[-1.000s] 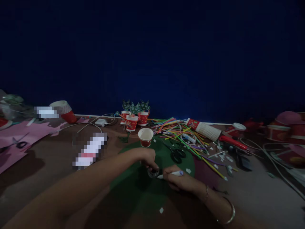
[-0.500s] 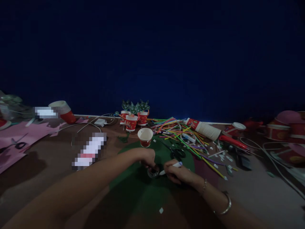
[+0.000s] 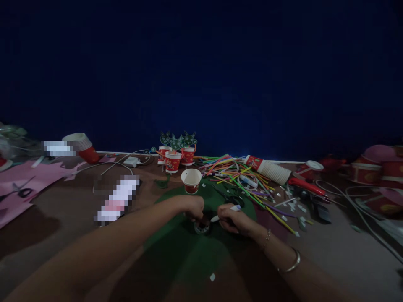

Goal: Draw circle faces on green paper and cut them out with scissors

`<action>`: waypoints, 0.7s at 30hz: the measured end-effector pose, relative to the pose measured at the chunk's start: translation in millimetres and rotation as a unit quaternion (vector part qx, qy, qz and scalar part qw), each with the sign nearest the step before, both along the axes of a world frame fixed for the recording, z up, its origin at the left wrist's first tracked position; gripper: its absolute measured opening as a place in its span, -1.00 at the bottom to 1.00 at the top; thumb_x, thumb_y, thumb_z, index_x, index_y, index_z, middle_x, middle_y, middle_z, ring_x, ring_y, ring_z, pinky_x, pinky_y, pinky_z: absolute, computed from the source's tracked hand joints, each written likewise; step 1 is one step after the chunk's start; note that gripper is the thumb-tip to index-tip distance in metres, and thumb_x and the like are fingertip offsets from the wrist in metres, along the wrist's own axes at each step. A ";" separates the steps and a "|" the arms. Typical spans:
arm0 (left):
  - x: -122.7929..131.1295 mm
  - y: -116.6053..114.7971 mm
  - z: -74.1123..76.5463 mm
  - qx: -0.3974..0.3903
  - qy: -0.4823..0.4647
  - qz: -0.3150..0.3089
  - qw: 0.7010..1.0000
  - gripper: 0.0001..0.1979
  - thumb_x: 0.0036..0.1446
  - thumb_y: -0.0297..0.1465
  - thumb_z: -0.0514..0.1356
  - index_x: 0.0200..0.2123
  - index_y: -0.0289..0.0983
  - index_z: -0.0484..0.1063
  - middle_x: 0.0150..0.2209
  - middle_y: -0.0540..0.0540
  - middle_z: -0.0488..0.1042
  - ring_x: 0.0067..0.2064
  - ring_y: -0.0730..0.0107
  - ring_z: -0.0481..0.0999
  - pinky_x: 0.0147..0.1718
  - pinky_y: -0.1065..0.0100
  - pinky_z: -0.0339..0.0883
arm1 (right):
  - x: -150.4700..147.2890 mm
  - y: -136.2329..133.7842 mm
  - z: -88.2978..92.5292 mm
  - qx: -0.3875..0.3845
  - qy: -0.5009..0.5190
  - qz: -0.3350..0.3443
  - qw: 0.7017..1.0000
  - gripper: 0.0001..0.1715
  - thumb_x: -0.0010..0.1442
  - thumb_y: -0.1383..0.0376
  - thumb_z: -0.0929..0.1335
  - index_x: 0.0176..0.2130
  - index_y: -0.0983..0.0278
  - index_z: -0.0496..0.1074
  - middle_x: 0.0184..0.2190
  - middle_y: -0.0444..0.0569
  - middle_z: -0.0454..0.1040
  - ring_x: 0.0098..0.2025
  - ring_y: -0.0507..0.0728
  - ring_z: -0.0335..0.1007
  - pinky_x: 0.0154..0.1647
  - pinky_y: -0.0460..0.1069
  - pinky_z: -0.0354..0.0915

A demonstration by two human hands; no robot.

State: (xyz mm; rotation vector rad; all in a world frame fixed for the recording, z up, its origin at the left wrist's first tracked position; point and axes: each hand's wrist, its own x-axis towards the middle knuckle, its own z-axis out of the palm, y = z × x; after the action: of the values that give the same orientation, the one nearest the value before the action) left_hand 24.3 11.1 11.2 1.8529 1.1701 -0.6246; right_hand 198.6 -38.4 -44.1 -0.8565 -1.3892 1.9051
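Note:
In the head view, my right hand (image 3: 233, 218) is closed round a white marker (image 3: 215, 219) with a pale violet end, its tip pointing left. My left hand (image 3: 195, 207) has its fingers bent down on a small ring (image 3: 202, 227) that looks like a roll of tape, partly hidden by the fingers. This ring lies on a dark green sheet (image 3: 176, 247). Just beyond my left hand stands an open paper cup (image 3: 191, 180), white inside and red outside. Dark-handled scissors (image 3: 234, 200) lie on the sheet's far right part.
Several red cups (image 3: 173, 161) with cat-like paper heads stand at the back. Coloured pipe cleaners (image 3: 226, 165), a stack of cups (image 3: 272, 170) and a red-handled tool (image 3: 308, 186) lie to the right. Pink paper (image 3: 28, 176) and tilted stacked cups (image 3: 82, 147) are at the left.
My right hand has risen slightly with the marker, whose tip now sits higher beside the ring. My left hand keeps its place on the ring.

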 end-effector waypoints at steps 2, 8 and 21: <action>-2.3 -2.4 -1.5 -0.009 -0.022 0.014 1.000 -0.64 -0.31 -0.12 0.32 -0.69 -0.31 0.39 -0.77 0.06 0.24 -0.69 0.55 0.19 -0.68 0.47 0.07 | 2.2 -0.6 3.7 0.007 0.014 -0.026 1.000 -0.75 -0.04 0.23 0.22 -0.66 0.23 0.11 -0.90 -0.32 0.02 -0.86 -0.10 -0.20 -0.81 -0.16 -0.30; -17.2 -14.8 1.9 0.034 -0.082 0.046 0.995 -0.71 -0.14 -0.20 0.19 -0.69 -0.29 0.35 -0.71 0.03 0.33 -0.65 0.50 0.28 -0.65 0.46 0.11 | 17.1 -26.9 20.5 0.228 -0.195 -0.095 0.949 -0.88 0.09 0.25 0.22 -0.44 0.25 0.20 -0.62 -0.16 0.36 -0.57 0.01 0.23 -0.54 -0.12 0.10; -71.8 -44.3 3.8 0.200 -0.055 0.103 0.973 -0.58 -0.19 -0.07 0.21 -0.68 -0.25 0.14 -0.67 0.12 0.12 -0.59 0.53 0.13 -0.62 0.41 -0.12 | 13.2 -55.2 8.0 0.467 -0.457 0.001 0.757 -0.68 -0.04 0.40 0.30 -0.19 0.28 0.31 -0.35 0.00 0.38 -0.29 0.15 0.27 -0.28 -0.03 0.09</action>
State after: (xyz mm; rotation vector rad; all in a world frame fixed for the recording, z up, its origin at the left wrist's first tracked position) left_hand -47.5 -33.3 15.0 2.0276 1.4713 -0.1721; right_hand 211.8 -93.6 -36.1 -1.2382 -2.5278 0.4403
